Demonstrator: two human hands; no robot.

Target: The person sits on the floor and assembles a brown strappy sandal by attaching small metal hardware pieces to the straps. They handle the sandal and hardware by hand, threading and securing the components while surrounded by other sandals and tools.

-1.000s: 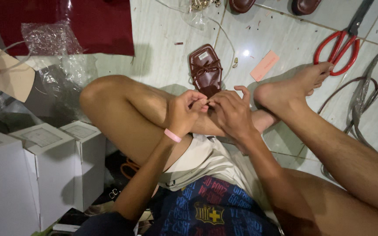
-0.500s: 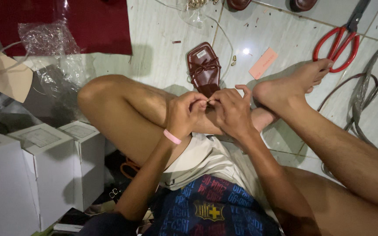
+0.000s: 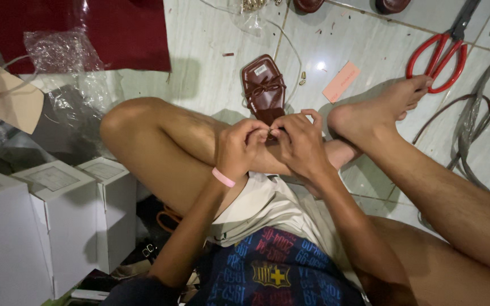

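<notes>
Brown strappy sandal [image 3: 263, 88], glossy leather, square toe, on pale floor tile [image 3: 211, 68].
Left hand [image 3: 239, 148] and right hand [image 3: 300, 144] fingertips pinched together on a small metal piece at its heel.

White boxes [image 3: 58, 226]: three closed cardboard cartons, rectangular, standing side by side at lower left on the floor; each lid carries a pale square label.
Sandal label [image 3: 261, 69]: small white rectangle stuck on the insole of the brown sandal [image 3: 263, 89], near its toe end, at top centre.
Pink tag [image 3: 341, 81]: flat pink-orange paper rectangle lying tilted on the floor tiles, just right of the sandal.
Plastic bags [image 3: 58, 54]: clear, crumpled wrapping at upper left, partly over a dark red sheet [image 3: 126, 28].
Brown card [image 3: 7, 99]: cardboard pieces at far left edge.
</notes>
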